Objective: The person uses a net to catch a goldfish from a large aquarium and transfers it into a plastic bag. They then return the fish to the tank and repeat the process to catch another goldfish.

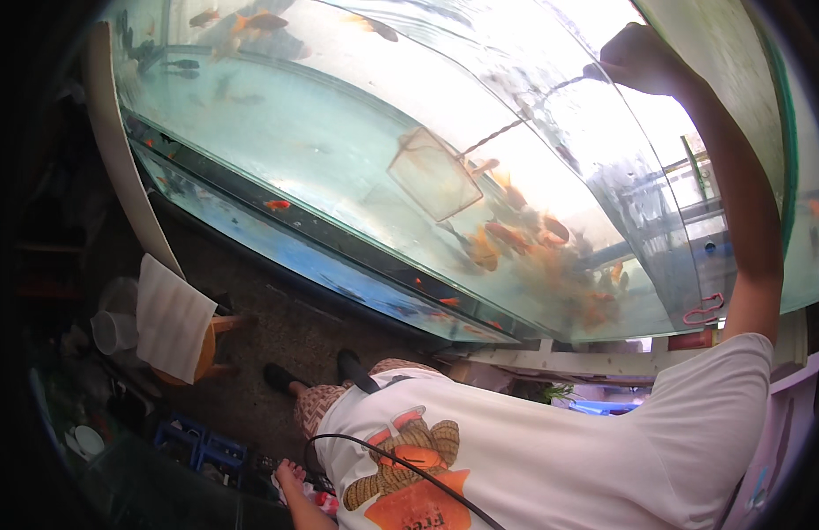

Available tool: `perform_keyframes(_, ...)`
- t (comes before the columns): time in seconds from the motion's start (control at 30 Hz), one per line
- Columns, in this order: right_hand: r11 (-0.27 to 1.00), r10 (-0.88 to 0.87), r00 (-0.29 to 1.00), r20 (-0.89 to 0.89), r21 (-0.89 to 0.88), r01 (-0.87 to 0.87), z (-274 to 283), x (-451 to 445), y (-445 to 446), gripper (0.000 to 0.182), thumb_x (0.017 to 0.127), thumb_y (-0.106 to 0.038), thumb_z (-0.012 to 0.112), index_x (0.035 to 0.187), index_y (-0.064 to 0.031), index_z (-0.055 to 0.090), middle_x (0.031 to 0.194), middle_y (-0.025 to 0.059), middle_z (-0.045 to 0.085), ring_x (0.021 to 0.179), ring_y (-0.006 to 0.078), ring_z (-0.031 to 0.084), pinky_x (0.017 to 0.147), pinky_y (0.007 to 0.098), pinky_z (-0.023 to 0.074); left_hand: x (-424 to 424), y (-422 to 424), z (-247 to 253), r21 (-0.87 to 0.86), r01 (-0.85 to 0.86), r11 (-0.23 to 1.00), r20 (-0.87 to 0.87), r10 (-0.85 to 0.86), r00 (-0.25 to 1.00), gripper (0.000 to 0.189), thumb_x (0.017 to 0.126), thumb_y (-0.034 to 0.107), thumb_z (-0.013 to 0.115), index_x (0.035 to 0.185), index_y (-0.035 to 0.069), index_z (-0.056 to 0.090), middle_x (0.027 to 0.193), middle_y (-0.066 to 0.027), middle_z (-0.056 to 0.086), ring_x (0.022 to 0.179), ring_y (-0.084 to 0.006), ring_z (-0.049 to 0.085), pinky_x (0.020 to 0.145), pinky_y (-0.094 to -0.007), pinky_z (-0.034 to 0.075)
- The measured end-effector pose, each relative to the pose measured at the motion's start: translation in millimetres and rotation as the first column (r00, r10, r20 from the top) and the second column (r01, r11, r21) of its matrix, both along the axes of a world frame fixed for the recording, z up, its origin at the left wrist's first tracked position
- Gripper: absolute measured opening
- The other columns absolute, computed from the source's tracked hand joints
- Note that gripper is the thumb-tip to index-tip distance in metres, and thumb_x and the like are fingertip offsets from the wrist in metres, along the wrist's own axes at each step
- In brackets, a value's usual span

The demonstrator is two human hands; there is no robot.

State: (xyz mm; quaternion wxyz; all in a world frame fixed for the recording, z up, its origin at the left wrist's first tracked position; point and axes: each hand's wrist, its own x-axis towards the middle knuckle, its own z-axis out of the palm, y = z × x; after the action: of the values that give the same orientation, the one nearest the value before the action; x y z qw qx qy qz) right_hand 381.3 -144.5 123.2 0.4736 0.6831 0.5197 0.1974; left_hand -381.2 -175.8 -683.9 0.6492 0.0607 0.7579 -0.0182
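Observation:
My right hand (638, 59) is raised at the upper right, above a glass fish tank (283, 165). It grips the handle of a square fish net (437, 173) with a twisted wire stem. The net's mesh frame is down in the tank, tilted, and no fish shows clearly inside it. Several orange fish (509, 235) crowd to the right of the net, blurred by movement. My left hand (290, 472) hangs low at the bottom left, beside a red and white item (320, 497); whether it touches that item is unclear.
A lower tank (297, 262) with small red fish runs beneath the big one. On the left, a white cloth (174, 318) hangs over a wooden stool (204, 351). Plastic tubs (113, 331) and blue crates (201, 447) stand nearby. A black cable (409, 464) crosses my shirt.

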Motion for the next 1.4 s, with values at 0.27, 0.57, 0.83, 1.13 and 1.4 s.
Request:
perform_keyframes(0.27, 0.984, -0.147, 0.989, 0.032, -0.093, 0.15, 8.8, -32.7, -80.5, 0.029, 0.086, -0.029, 0.061, 0.065, -0.0083, 0.062, 0.065, 0.0096, 0.062, 0.062, 0.0271, 0.061, 0.064, 0.0385, 0.0487, 1.7, 34.3, -25.0, 0.152, 0.143, 0.978, 0.076, -0.156, 0.985, 0.042, 0.087, 0.037, 0.059, 0.118, 0.011, 0.055, 0.114, -0.0052, 0.058, 0.095, -0.0233, 0.056, 0.077, -0.0398, 0.044)
perform_keyframes(0.57, 0.95, -0.311, 0.949, -0.049, -0.043, 0.309, 14.0, -56.6, -249.7, 0.046, 0.086, -0.041, 0.059, 0.058, -0.0051, 0.064, 0.059, 0.0125, 0.061, 0.058, 0.0304, 0.06, 0.061, 0.0406, 0.0478, 51.4, 112.4, 7.0, 0.313, 0.273, 0.91, 0.093, -0.316, 0.944, 0.048, 0.089, 0.037, 0.056, 0.132, 0.016, 0.048, 0.127, -0.0069, 0.054, 0.106, -0.0268, 0.055, 0.086, -0.0422, 0.044)
perform_keyframes(0.83, 0.962, -0.269, 0.943, -0.195, -0.019, 0.271, 4.1, -48.1, -339.6, 0.042, 0.08, -0.037, 0.061, 0.051, -0.0065, 0.061, 0.052, 0.0135, 0.056, 0.051, 0.032, 0.056, 0.055, 0.0394, 0.0461, 58.4, 90.8, 5.2, 0.304, 0.249, 0.919, 0.13, -0.299, 0.945, 0.045, 0.088, 0.038, 0.057, 0.125, 0.013, 0.052, 0.123, -0.006, 0.055, 0.103, -0.0255, 0.055, 0.084, -0.0406, 0.044)
perform_keyframes(1.13, 0.972, -0.236, 0.95, -0.205, -0.036, 0.234, 10.2, -46.7, -372.1, 0.04, 0.079, -0.034, 0.057, 0.049, -0.007, 0.058, 0.048, 0.0101, 0.052, 0.048, 0.0285, 0.053, 0.057, 0.0368, 0.0439, 51.7, 44.7, -3.7, 0.183, 0.276, 0.944, 0.143, -0.303, 0.942, 0.043, 0.087, 0.037, 0.059, 0.121, 0.012, 0.054, 0.115, -0.0043, 0.056, 0.099, -0.0244, 0.054, 0.083, -0.0401, 0.044)
perform_keyframes(1.4, 0.982, 0.144, 0.959, -0.245, 0.153, -0.109, 5.4, -53.6, -326.8, 0.03, 0.075, -0.026, 0.071, 0.055, -0.0089, 0.058, 0.052, 0.0045, 0.055, 0.052, 0.0234, 0.053, 0.067, 0.0331, 0.0396, 66.6, 47.8, 11.0, 0.258, 0.344, 0.903, 0.096, -0.379, 0.92, 0.044, 0.088, 0.037, 0.057, 0.125, 0.013, 0.052, 0.119, -0.006, 0.055, 0.096, -0.0236, 0.055, 0.079, -0.0388, 0.046)
